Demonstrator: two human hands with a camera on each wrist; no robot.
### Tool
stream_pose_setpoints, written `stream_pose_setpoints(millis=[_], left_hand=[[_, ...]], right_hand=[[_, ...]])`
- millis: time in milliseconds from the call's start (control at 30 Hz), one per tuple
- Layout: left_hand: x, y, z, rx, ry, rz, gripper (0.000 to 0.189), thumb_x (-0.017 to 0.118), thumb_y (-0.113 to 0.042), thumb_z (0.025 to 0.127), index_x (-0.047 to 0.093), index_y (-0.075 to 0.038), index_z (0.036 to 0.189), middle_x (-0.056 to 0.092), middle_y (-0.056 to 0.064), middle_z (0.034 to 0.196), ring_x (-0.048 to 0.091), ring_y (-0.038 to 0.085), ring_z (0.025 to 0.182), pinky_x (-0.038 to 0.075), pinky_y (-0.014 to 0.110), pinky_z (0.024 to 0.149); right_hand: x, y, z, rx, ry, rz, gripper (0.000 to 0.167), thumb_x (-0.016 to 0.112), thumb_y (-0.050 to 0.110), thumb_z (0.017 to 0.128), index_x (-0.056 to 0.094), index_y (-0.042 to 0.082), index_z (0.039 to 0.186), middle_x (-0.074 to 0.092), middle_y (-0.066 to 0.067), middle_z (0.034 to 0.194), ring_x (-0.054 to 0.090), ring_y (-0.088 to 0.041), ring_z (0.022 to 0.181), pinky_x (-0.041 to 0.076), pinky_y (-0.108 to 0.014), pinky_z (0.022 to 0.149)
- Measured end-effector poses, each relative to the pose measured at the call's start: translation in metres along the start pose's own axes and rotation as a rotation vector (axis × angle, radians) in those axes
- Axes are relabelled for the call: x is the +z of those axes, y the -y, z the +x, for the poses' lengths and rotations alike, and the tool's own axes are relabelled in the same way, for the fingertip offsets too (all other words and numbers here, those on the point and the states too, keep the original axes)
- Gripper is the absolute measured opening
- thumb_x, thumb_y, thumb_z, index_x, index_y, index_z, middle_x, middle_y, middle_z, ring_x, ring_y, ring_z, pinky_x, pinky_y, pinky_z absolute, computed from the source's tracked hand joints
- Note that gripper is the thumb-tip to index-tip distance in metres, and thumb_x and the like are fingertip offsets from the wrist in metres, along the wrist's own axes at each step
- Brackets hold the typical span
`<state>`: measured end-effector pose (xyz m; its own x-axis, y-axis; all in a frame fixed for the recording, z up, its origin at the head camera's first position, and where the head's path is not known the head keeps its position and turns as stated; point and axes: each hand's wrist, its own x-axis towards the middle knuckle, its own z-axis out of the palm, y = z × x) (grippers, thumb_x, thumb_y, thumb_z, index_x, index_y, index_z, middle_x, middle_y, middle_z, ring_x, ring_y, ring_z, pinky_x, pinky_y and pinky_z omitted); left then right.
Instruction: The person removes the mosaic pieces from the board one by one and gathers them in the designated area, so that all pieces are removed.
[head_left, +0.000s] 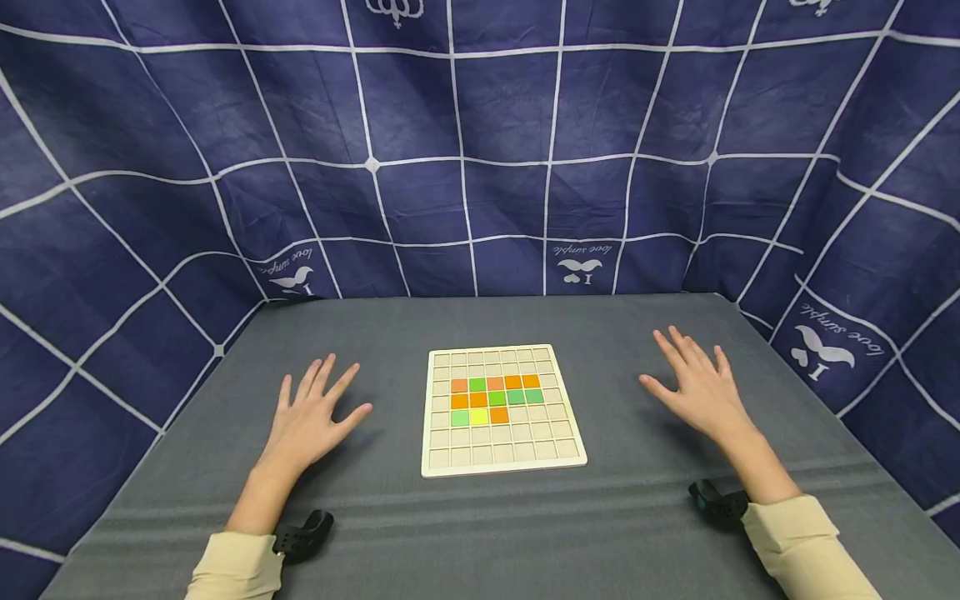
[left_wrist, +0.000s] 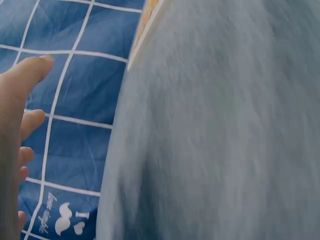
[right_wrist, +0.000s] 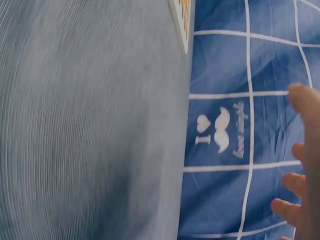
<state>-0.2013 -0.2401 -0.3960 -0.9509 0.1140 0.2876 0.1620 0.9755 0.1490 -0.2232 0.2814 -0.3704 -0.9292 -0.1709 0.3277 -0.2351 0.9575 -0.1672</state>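
A pale square grid board point(head_left: 504, 452) lies flat on the grey table, between my two hands. Orange, green and yellow square tiles point(head_left: 478, 416) fill part of three rows in its upper and middle left area. My left hand point(head_left: 306, 423) hovers to the left of the board, fingers spread, holding nothing. On the other side, my right hand point(head_left: 703, 392) is likewise spread and touches no object. Only a corner of the board point(left_wrist: 145, 37) shows in the left wrist view, and another corner point(right_wrist: 181, 25) in the right wrist view.
Grey cloth covers the table point(head_left: 375, 533), with wrinkles along the front. A dark blue curtain point(head_left: 502, 200) with white grid lines stands behind it and at both sides. Each wrist wears a black strap-on device point(head_left: 303, 536), below beige sleeves.
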Motion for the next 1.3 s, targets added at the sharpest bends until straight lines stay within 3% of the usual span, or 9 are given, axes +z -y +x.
stream_pose_setpoints(millis=[367,633,1000,1200,1300], left_hand=[[0.014,-0.039,0.017,-0.017,-0.007,-0.085,0.066,0.052,-0.053,0.084,0.039,-0.02,0.139,0.029,0.016,0.147,0.023,0.035,0.136,0.017,0.056,0.11],[0.025,-0.07,0.029,-0.103,-0.055,-0.192,0.056,0.049,-0.049,0.087,0.044,-0.021,0.135,0.038,0.013,0.142,0.036,0.034,0.13,0.037,0.06,0.094],[0.043,-0.098,0.042,-0.209,-0.099,-0.332,0.044,0.044,-0.042,0.092,0.052,-0.02,0.129,0.046,0.009,0.135,0.043,0.029,0.125,0.04,0.058,0.091],[0.054,-0.098,0.041,-0.105,-0.115,-0.324,0.047,0.048,-0.041,0.09,0.049,-0.018,0.131,0.047,0.009,0.134,0.04,0.028,0.127,0.032,0.053,0.103],[0.06,-0.097,0.04,-0.031,-0.078,-0.289,0.052,0.049,-0.043,0.09,0.044,-0.018,0.135,0.043,0.01,0.137,0.035,0.028,0.13,0.023,0.053,0.107]], right_hand=[[0.022,0.038,0.009,-0.021,-0.005,0.166,0.067,0.053,0.042,0.089,0.03,0.008,0.142,0.027,-0.018,0.147,0.031,-0.041,0.13,0.015,-0.058,0.107],[0.047,0.072,0.018,-0.015,-0.019,0.357,0.059,0.054,0.027,0.091,0.031,0.01,0.142,0.029,-0.016,0.146,0.029,-0.038,0.132,0.022,-0.06,0.103],[0.074,0.105,0.035,0.041,0.003,0.552,0.042,0.05,0.018,0.093,0.046,0.006,0.133,0.042,-0.014,0.137,0.036,-0.035,0.129,0.031,-0.054,0.104],[0.091,0.112,0.044,0.055,0.015,0.631,0.035,0.049,0.014,0.093,0.053,0.005,0.127,0.048,-0.014,0.129,0.051,-0.028,0.11,0.043,-0.045,0.092],[0.098,0.113,0.046,0.081,0.039,0.662,0.034,0.048,0.016,0.094,0.054,0.007,0.126,0.049,-0.012,0.126,0.053,-0.023,0.097,0.044,-0.037,0.08]])
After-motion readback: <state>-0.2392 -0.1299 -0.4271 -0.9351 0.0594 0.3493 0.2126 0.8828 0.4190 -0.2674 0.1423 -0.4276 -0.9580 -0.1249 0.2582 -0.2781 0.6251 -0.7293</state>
